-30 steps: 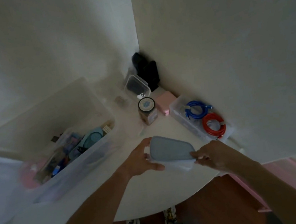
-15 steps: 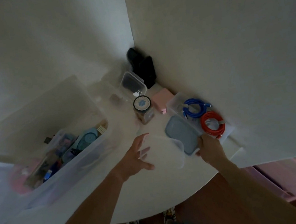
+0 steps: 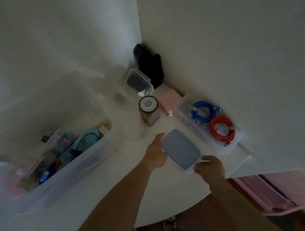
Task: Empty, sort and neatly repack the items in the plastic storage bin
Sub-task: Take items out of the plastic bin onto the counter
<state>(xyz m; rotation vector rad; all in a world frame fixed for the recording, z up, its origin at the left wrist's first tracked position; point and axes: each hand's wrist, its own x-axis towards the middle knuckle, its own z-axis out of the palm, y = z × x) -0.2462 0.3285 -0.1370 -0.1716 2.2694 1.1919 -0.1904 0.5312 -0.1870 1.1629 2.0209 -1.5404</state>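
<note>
On the white bench, the large clear plastic storage bin, not yet emptied, sits at nine o'clock of the small grey-lidded clear box. Both hands clamp that box: left hand at its nine o'clock edge, right hand pinching its five o'clock corner. It is best lowered level, parallel to the clear tray of blue and red cables at two o'clock.

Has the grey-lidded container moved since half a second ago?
Yes. The grey-lidded clear plastic container has shifted away from the clear tray of coiled cables, toward the table's near edge.
</note>
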